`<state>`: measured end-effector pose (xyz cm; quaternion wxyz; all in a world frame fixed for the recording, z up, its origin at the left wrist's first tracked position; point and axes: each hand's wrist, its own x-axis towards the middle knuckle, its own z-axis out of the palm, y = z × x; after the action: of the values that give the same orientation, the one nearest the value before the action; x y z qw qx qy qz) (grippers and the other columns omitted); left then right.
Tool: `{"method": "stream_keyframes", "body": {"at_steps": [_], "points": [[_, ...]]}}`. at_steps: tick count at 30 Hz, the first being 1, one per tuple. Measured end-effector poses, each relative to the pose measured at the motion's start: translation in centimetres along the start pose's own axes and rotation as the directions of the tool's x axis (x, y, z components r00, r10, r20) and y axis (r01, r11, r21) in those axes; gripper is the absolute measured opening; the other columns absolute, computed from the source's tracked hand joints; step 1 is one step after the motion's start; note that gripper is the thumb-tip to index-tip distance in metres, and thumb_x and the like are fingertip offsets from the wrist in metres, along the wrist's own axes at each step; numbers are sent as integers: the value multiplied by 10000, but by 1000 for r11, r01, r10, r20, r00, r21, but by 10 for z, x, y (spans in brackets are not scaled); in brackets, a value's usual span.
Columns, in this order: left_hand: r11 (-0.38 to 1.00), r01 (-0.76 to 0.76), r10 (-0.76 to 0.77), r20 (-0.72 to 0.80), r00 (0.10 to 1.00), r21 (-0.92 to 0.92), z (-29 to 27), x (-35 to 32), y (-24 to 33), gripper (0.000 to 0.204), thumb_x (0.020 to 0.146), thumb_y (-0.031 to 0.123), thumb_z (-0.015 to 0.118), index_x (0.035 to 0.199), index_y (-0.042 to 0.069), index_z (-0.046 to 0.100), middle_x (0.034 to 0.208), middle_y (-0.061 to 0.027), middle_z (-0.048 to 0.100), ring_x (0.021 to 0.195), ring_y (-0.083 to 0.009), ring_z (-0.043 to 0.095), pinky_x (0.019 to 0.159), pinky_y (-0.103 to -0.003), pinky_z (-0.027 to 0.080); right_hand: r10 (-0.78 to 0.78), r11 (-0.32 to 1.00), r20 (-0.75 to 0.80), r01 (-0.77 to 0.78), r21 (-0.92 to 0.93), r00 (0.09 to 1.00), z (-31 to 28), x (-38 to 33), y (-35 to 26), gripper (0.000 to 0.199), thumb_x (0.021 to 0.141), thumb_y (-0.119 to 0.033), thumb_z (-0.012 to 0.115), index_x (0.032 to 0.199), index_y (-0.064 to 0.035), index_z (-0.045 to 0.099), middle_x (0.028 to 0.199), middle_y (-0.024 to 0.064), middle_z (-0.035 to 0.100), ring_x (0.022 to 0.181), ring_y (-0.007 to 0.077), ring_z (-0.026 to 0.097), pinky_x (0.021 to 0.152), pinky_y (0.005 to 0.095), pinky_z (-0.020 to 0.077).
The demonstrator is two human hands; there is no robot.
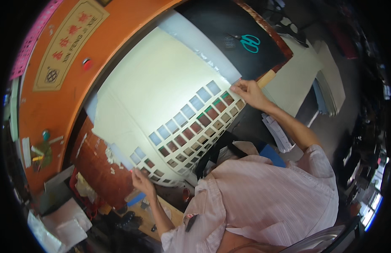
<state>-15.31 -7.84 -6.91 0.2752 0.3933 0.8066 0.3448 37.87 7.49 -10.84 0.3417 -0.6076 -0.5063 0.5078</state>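
Observation:
A large cream sheet with rows of rectangular cut-outs at its near side spans the middle of the view. My right hand pinches its near right corner. At the near left corner my left hand is closed on the sheet's edge, its fingertips partly hidden. The near side of the sheet hangs curved toward my body, past the table's edge. Under it lies a translucent whitish sheet, seen along the right side and through the farthest cut-outs.
An orange machine panel with a red button rises at the far left. Teal-handled scissors lie on a black mat at the far right. Stacked sheets stand to the right. Scraps lie on the reddish board at left.

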Motion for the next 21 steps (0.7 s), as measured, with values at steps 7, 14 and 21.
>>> {"method": "stream_keyframes", "body": {"at_steps": [7,14,21], "points": [[991,-73,57,-137,989,-115,23,-7,-6,400,1130,300,509,810,62,534,670,40,461,609,-48,397,548,-252,304,116,949,42,-98,-301,992,-14,15,-14,344,942,-310,750,951,33,737,806,139,743,737,266,707,728,404,549],[998,-45,56,-269,961,50,31,-9,-17,307,1116,204,509,958,-41,607,774,25,506,725,-76,435,627,-278,386,-498,387,54,278,-879,866,-76,150,-21,731,833,-349,835,1417,1,568,1398,198,613,1314,350,548,1128,442,443],[997,-15,-6,-260,966,-79,28,-18,-18,303,1102,227,566,975,-37,641,685,59,495,641,-36,403,553,-251,342,-330,503,244,389,-772,912,-69,190,-10,659,867,-273,808,1411,23,580,1339,221,646,1268,414,573,1141,457,426]]}}
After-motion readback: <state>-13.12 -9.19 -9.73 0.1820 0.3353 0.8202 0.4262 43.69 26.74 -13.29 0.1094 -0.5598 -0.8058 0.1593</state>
